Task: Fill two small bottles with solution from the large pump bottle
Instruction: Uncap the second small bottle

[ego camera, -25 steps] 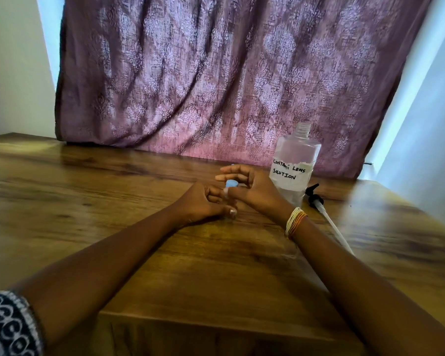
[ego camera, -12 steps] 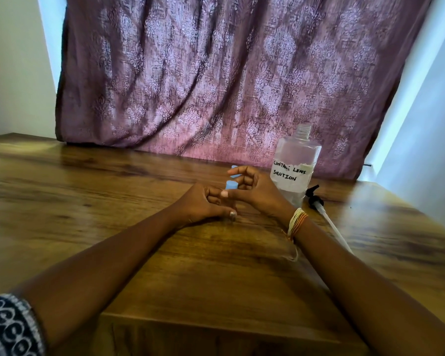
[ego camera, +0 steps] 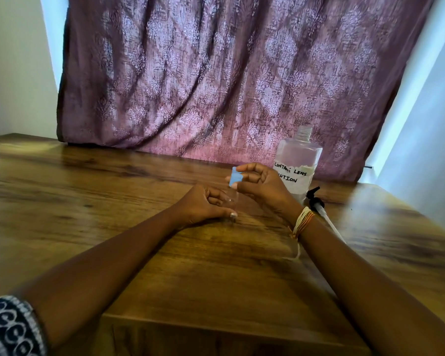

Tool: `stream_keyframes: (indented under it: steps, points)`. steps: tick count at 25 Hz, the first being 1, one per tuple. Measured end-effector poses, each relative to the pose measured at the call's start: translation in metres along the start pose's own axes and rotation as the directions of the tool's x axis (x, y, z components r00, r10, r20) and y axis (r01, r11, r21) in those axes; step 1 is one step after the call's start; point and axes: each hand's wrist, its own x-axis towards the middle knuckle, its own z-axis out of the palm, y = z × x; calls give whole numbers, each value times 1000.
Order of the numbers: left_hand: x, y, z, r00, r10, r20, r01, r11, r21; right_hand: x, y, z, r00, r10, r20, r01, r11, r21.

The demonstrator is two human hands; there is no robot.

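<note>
Near the middle of the wooden table (ego camera: 113, 201), a small clear bottle (ego camera: 232, 199) is kept upright on the wood by the left hand (ego camera: 203, 205), whose fingers are curled round its lower part. Just above it, a blue cap (ego camera: 236, 178) is pinched between the thumb and fingertips of the right hand (ego camera: 261, 186); the cap appears lifted clear of the bottle's neck, though the gap is hard to judge through the clear plastic. Behind the right hand the large bottle (ego camera: 299, 163) is stood, hand-labelled as contact lens solution, with its threaded neck bare. Its black pump (ego camera: 316, 200), with a long white tube, is laid flat on the table beside it, to the right. A second small bottle cannot be seen. The step in hand is judged to be the uncapping of the small bottle, so the filling itself seems not yet begun. For the next move the cap would need to be set down within reach and the large bottle lifted or tipped with care over the narrow mouth, while the small bottle is steadied against spilling.
</note>
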Motion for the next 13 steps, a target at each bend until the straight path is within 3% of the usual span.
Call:
stream_keyframes:
  steps: [2, 5, 7, 9, 11, 13]
  points:
    - [0, 0, 0, 1000, -8, 5, 8, 1000, 16, 1, -5, -4, 999, 34, -40, -32, 998, 46]
    - [1, 0, 1, 1000, -11, -23, 12, 1000, 16, 1, -6, -17, 997, 82, -5, -81, 966, -247]
    - [1, 1, 2, 999, 1, -43, 0, 1000, 22, 2, -4, -27, 983, 136, 126, -38, 815, -578]
    - [1, 1, 2, 997, 7, -76, -5, 1000, 25, 3, 0, -30, 937, 260, 232, 27, 609, -793]
    - [2, 2, 3, 995, 17, -100, -13, 999, 41, 3, 1, -27, 898, 358, 256, 51, 494, -868]
    - [1, 3, 4, 994, 19, -108, -14, 999, 42, 3, -1, -24, 899, 374, 229, 36, 459, -888]
